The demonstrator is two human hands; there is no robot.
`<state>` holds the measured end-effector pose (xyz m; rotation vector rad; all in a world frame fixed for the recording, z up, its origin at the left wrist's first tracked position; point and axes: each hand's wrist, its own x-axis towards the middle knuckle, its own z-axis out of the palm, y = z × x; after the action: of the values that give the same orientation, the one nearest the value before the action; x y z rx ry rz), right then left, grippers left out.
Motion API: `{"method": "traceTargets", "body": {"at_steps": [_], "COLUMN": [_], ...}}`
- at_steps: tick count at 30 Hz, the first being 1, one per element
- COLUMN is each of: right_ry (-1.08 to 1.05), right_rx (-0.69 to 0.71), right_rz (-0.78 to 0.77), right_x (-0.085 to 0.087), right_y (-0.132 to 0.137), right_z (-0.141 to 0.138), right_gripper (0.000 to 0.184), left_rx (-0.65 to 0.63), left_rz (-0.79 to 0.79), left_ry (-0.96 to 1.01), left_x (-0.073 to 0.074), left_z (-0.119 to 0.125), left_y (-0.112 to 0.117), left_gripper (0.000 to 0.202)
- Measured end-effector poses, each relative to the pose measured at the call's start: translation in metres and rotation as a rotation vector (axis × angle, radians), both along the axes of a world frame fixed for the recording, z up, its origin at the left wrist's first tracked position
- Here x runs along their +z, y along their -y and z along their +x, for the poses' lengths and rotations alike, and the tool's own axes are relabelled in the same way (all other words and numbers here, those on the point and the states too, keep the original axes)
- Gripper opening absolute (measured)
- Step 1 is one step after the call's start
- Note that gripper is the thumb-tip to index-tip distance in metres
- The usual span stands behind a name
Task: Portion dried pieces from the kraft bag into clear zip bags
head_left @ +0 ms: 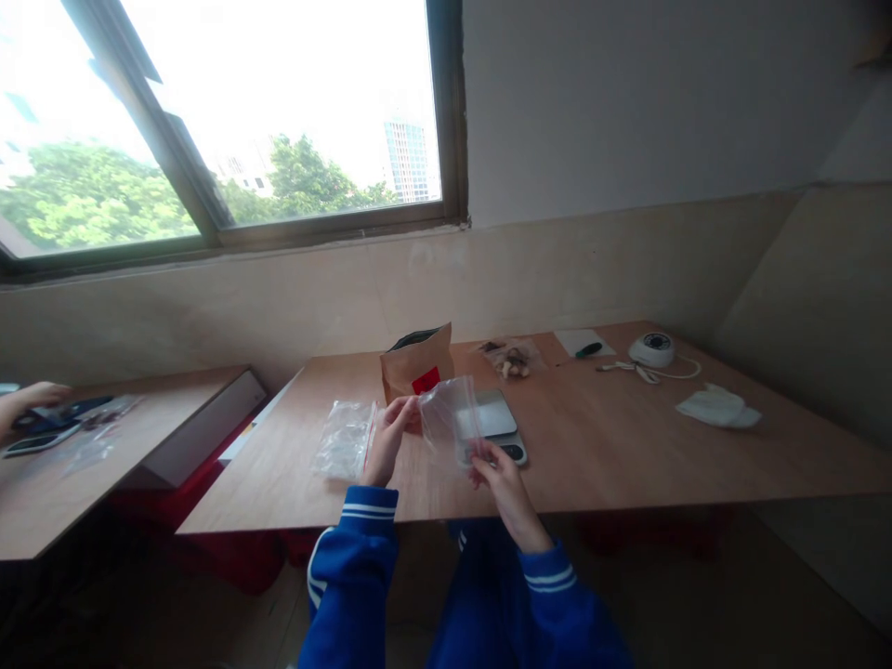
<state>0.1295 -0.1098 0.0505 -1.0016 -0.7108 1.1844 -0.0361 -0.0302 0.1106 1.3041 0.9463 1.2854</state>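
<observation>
Between my hands hangs a clear plastic zip bag (446, 427), with nothing visible inside it. My left hand (388, 435) pinches its upper left corner, and my right hand (498, 474) grips its right side low down. Behind the bag sits a kitchen scale (498, 415), partly covered by it. A brown paper pouch (408, 367) with a red label stands upright and open at the top, just beyond my left hand. To the left of that hand lies a stack of clear zip bags (343, 441) with red edges.
A bag of brownish pieces (514, 360) lies at the back. Further right are a green-handled screwdriver (589, 350) on white paper, a white dome camera (651, 349) with its cable, and a crumpled white cloth or bag (717, 407). Another person's hand (43, 395) is over the left table.
</observation>
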Motion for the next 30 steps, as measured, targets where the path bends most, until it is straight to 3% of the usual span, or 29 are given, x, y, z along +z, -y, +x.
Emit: {"method": "traceTargets", "body": {"at_steps": [6, 13, 19, 22, 24, 27, 30], "right_ry": [0.129, 0.310, 0.232, 0.183, 0.154, 0.140, 0.156], "right_rx": [-0.032, -0.127, -0.090, -0.098, -0.132, -0.172, -0.176], "right_rz": [-0.039, 0.069, 0.060, 0.058, 0.045, 0.035, 0.030], "right_x": [-0.011, 0.002, 0.006, 0.007, 0.006, 0.003, 0.000], "right_y": [-0.003, 0.004, 0.004, 0.004, 0.004, 0.003, 0.002], "right_z": [0.008, 0.016, 0.016, 0.010, 0.006, 0.003, 0.001], "right_gripper": [0.037, 0.038, 0.043, 0.044, 0.045, 0.045, 0.045], "left_rx": [0.010, -0.046, 0.212, 0.273, 0.219, -0.067, -0.293], "left_rz": [0.006, 0.048, 0.029, 0.007, -0.092, -0.317, -0.355], "left_ry": [-0.090, -0.089, 0.084, 0.096, 0.125, 0.114, -0.002], "left_x": [0.002, 0.003, -0.002, -0.010, -0.015, -0.020, -0.020], "left_z": [0.006, 0.010, 0.015, 0.019, 0.019, 0.016, 0.011], "left_y": [-0.003, 0.006, 0.005, 0.007, 0.013, 0.024, 0.030], "left_gripper": [0.031, 0.022, 0.022, 0.031, 0.041, 0.051, 0.042]}}
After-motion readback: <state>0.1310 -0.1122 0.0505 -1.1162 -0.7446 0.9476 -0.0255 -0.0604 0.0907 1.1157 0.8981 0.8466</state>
